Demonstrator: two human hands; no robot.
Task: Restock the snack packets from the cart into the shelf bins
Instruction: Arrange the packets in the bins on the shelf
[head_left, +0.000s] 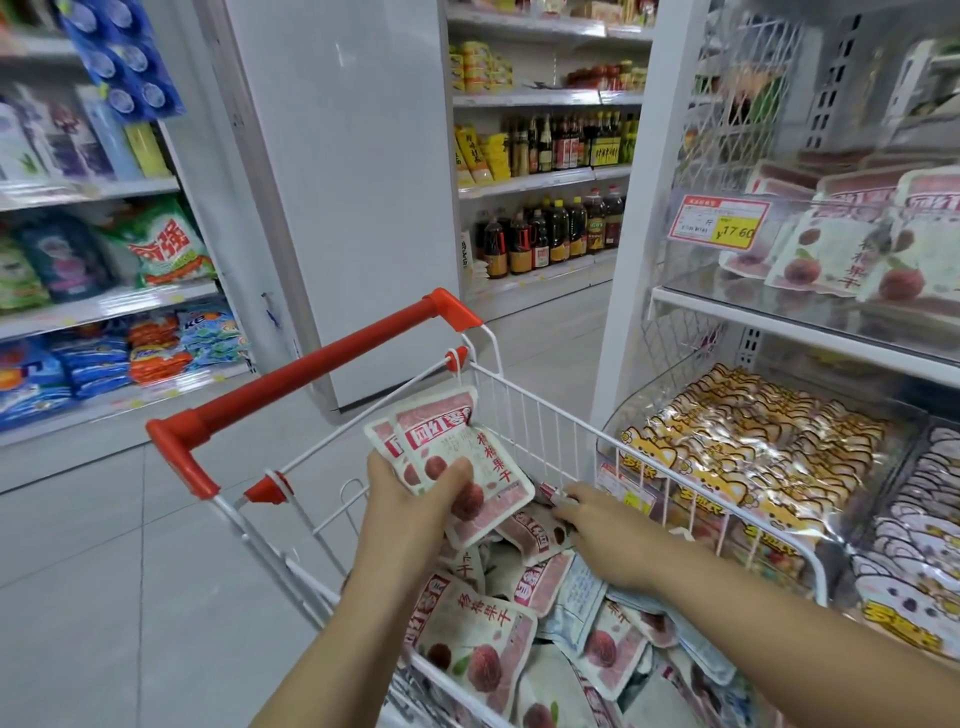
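Above the cart (322, 371), left grip (410, 493) clasps two packets (457, 447); right grip (602, 525) cannot tell.

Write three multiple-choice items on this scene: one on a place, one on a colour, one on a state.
1. Where is the right hand?
A. In the cart
B. On a shelf
C. On the floor

2. What colour is the handle?
A. Blue
B. Red
C. Green

3. What state is the left hand in?
A. Empty
B. Holding packets
C. Gripping a bottle

Answers:
1 A: it reaches inside the cart's wire walls.
2 B: the bar is red.
3 B: its thumb and fingers clasp a small stack of packets.
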